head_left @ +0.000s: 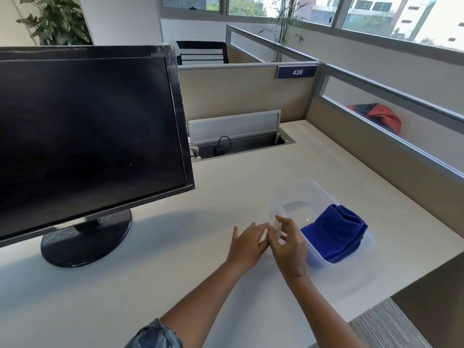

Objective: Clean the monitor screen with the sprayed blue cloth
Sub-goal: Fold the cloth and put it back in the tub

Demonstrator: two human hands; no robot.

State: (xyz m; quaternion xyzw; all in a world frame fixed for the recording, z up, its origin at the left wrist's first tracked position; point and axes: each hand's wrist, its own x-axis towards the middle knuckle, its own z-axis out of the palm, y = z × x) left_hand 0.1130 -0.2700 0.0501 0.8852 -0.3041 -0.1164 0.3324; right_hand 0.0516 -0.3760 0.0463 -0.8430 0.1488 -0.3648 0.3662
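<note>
The black monitor (pixel 88 126) stands on a round base at the left of the desk, its screen dark and angled toward me. A folded blue cloth (pixel 336 234) lies in the right half of a clear plastic container (pixel 301 190) on the desk. Both hands meet at the container's near-left corner. My right hand (pixel 288 244) has its thumb and fingers closed on that corner wall. My left hand (pixel 247 243) rests beside it with fingers stretched out and apart, touching the right hand and holding nothing. Neither hand touches the cloth.
A cable hatch (pixel 238 141) with its lid raised sits in the desk behind the container. Beige partitions (pixel 241 96) wall the desk at the back and right. The desk's right edge drops to carpet (pixel 391 325).
</note>
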